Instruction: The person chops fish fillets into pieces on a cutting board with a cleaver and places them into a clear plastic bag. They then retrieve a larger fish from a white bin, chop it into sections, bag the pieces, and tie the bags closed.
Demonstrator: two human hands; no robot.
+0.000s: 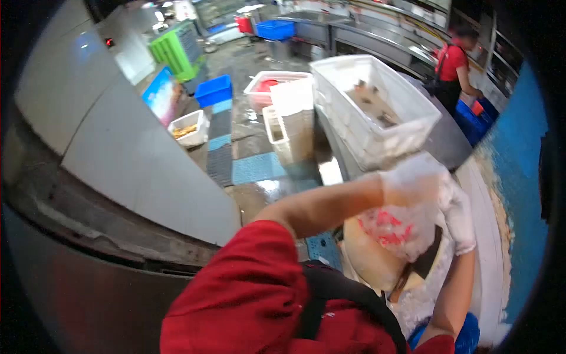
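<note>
A cloudy plastic bag with red printing (392,230) hangs below my gloved hands. My left hand (413,177), in a white glove, is closed at the upper part of the bag. My right hand (458,215), also in a white glove, meets it from the right and is closed there too. Motion blurs the fingers of both hands. Under the bag is a round cream-coloured tub (368,253), and a brown stick-like piece (402,283) shows at its near side. What the bag holds cannot be made out.
A large white crate (377,138) stands on a metal counter just beyond my hands. Blue-painted wall (525,194) lies close on the right. White and blue bins (213,90) stand on the wet floor. A co-worker in red (454,65) stands at the far right.
</note>
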